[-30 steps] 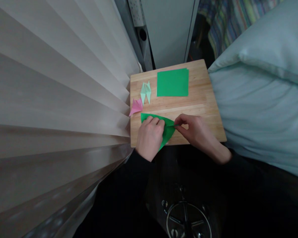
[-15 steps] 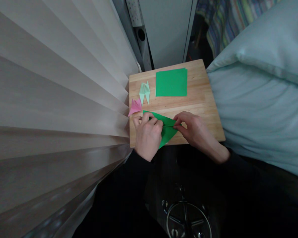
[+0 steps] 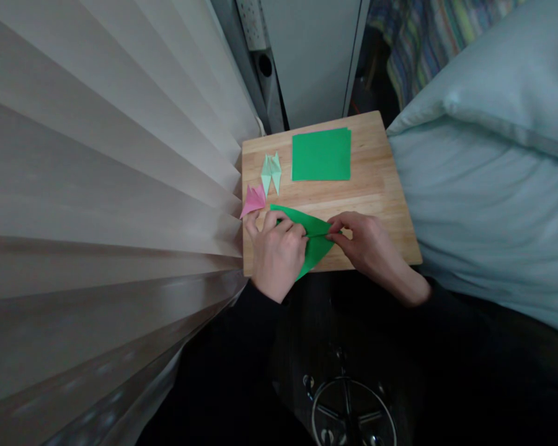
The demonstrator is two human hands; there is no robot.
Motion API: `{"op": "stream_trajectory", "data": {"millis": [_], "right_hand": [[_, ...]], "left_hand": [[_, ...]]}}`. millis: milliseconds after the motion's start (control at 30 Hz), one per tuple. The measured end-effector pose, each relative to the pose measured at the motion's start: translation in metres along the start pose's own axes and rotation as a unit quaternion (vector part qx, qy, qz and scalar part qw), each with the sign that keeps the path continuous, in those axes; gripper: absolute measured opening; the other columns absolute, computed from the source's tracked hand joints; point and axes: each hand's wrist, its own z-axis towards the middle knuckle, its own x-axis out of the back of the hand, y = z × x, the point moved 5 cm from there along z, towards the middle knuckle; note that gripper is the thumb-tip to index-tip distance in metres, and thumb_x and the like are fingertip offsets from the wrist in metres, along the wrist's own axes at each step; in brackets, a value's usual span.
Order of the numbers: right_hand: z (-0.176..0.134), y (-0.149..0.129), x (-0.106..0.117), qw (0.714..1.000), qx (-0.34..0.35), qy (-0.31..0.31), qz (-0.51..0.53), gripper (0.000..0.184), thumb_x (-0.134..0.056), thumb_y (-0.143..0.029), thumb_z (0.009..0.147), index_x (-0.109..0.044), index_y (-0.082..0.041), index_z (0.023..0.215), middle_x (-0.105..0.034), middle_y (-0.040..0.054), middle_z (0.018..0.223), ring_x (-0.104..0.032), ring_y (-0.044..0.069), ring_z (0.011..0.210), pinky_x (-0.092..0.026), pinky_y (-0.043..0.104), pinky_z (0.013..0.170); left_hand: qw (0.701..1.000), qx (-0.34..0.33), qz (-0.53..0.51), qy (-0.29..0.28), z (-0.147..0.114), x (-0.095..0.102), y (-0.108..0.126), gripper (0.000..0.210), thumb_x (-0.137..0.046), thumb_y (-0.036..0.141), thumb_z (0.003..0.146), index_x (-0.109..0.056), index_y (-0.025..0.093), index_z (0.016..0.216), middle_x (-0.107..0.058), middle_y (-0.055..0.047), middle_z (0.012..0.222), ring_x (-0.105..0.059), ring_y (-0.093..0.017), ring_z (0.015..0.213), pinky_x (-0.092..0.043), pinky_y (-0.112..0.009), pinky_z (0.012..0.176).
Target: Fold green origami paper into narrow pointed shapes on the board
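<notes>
A partly folded sheet of green origami paper (image 3: 317,249) lies at the front of the small wooden table, narrowing to a point on its right. My left hand (image 3: 279,254) rests over the paper's left part with its fingers bent down onto it, hiding much of that side. At the right tip, my right hand (image 3: 360,238) pinches the paper between thumb and fingers. A pink folded paper piece (image 3: 253,199) lies just beyond my left fingers. Beside it is a pale green folded paper piece (image 3: 271,173) with several points.
The wooden table (image 3: 376,186) bears a stack of green paper (image 3: 321,155) at its back. A pleated curtain (image 3: 121,173) borders the left, pale blue bedding (image 3: 483,198) the right. Behind stands a grey cabinet (image 3: 311,56). A wheeled base (image 3: 353,412) shows below.
The green paper has shifted slightly to the right and away from me under my hands. My left hand's fingers have spread a little; my right hand keeps its pinch.
</notes>
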Motion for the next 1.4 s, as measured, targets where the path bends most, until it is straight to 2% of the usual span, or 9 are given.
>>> {"op": "stream_trajectory", "data": {"millis": [400, 633, 800, 933, 1100, 1400], "right_hand": [[-0.001, -0.003, 0.000, 0.999, -0.024, -0.004, 0.034, 0.013, -0.072, -0.013, 0.082, -0.067, -0.022, 0.074, -0.080, 0.0068, 0.094, -0.074, 0.028, 0.091, -0.054, 0.046, 0.086], [-0.002, -0.011, -0.003, 1.000, -0.005, 0.003, -0.002, 0.015, -0.070, -0.006, 0.080, -0.067, -0.020, 0.075, -0.079, 0.0088, 0.095, -0.073, 0.028, 0.092, -0.055, 0.044, 0.084], [-0.004, -0.021, -0.008, 1.000, 0.000, -0.019, -0.022, 0.019, -0.066, -0.001, 0.078, -0.067, -0.020, 0.075, -0.078, 0.0096, 0.092, -0.073, 0.029, 0.093, -0.055, 0.043, 0.084], [-0.006, -0.022, -0.006, 1.000, 0.016, -0.001, -0.012, 0.017, -0.067, -0.003, 0.079, -0.067, -0.020, 0.076, -0.078, 0.0084, 0.091, -0.073, 0.029, 0.091, -0.056, 0.043, 0.083], [-0.006, -0.018, -0.006, 1.000, 0.027, -0.005, -0.002, 0.017, -0.067, -0.006, 0.082, -0.067, -0.021, 0.074, -0.079, 0.0082, 0.093, -0.074, 0.029, 0.090, -0.055, 0.044, 0.084], [-0.003, -0.013, 0.004, 1.000, 0.018, 0.002, 0.000, 0.016, -0.070, -0.008, 0.082, -0.067, -0.021, 0.072, -0.080, 0.0080, 0.100, -0.074, 0.030, 0.094, -0.055, 0.045, 0.085]], "left_hand": [[1.000, 0.019, 0.005, 0.003, 0.000, 0.003, 0.001, 0.025, -0.060, 0.013, 0.093, -0.072, 0.026, 0.074, -0.073, -0.006, 0.077, -0.058, -0.032, 0.102, -0.031, -0.065, 0.107], [0.999, 0.023, 0.043, 0.016, -0.004, 0.006, 0.019, 0.025, -0.057, 0.011, 0.092, -0.074, 0.024, 0.078, -0.073, -0.009, 0.080, -0.057, -0.034, 0.107, -0.030, -0.068, 0.109], [0.999, 0.010, 0.029, 0.024, -0.007, 0.002, 0.029, 0.022, -0.059, 0.014, 0.095, -0.075, 0.023, 0.083, -0.076, -0.007, 0.084, -0.059, -0.032, 0.112, -0.028, -0.068, 0.112], [0.999, 0.005, 0.010, 0.041, -0.006, 0.003, 0.026, 0.020, -0.061, 0.017, 0.095, -0.075, 0.025, 0.084, -0.078, -0.005, 0.090, -0.059, -0.032, 0.115, -0.027, -0.067, 0.113], [0.998, -0.002, 0.009, 0.058, -0.006, 0.006, 0.023, 0.018, -0.065, 0.019, 0.093, -0.075, 0.027, 0.081, -0.078, -0.002, 0.109, -0.056, -0.032, 0.120, -0.025, -0.067, 0.116], [0.998, 0.035, 0.010, 0.060, -0.002, 0.009, 0.005, 0.022, -0.066, 0.020, 0.090, -0.076, 0.027, 0.072, -0.072, -0.004, 0.124, -0.051, -0.036, 0.132, -0.020, -0.070, 0.120]]}}
